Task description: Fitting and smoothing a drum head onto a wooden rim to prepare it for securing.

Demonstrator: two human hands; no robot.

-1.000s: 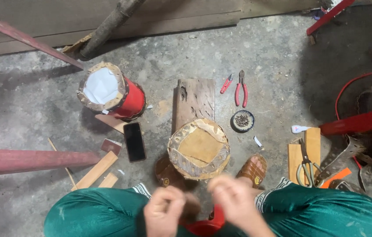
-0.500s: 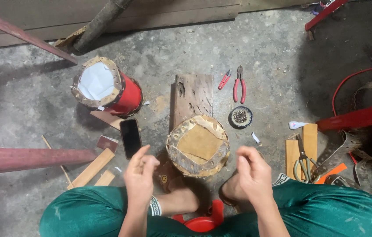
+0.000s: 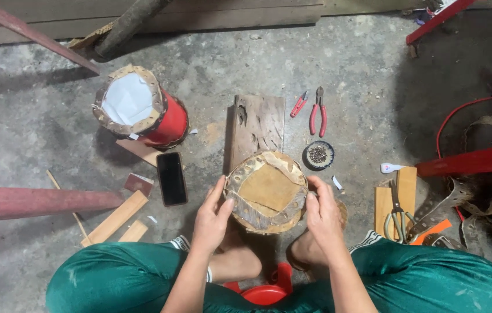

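Both hands are on it: the left hand cups one side of the small drum, the right hand presses the opposite side, fingers curled round its hide-wrapped rim, gripping it between them. That drum stands upright on the concrete floor, right in front of the person's feet, its far edge against a worn wooden plank. Just beside the plank lie red-handled pliers and a round tin of tacks. Off toward the left, a black phone lies flat, and beyond it a red drum stands tilted. Scissors rest on a board near the right edge.
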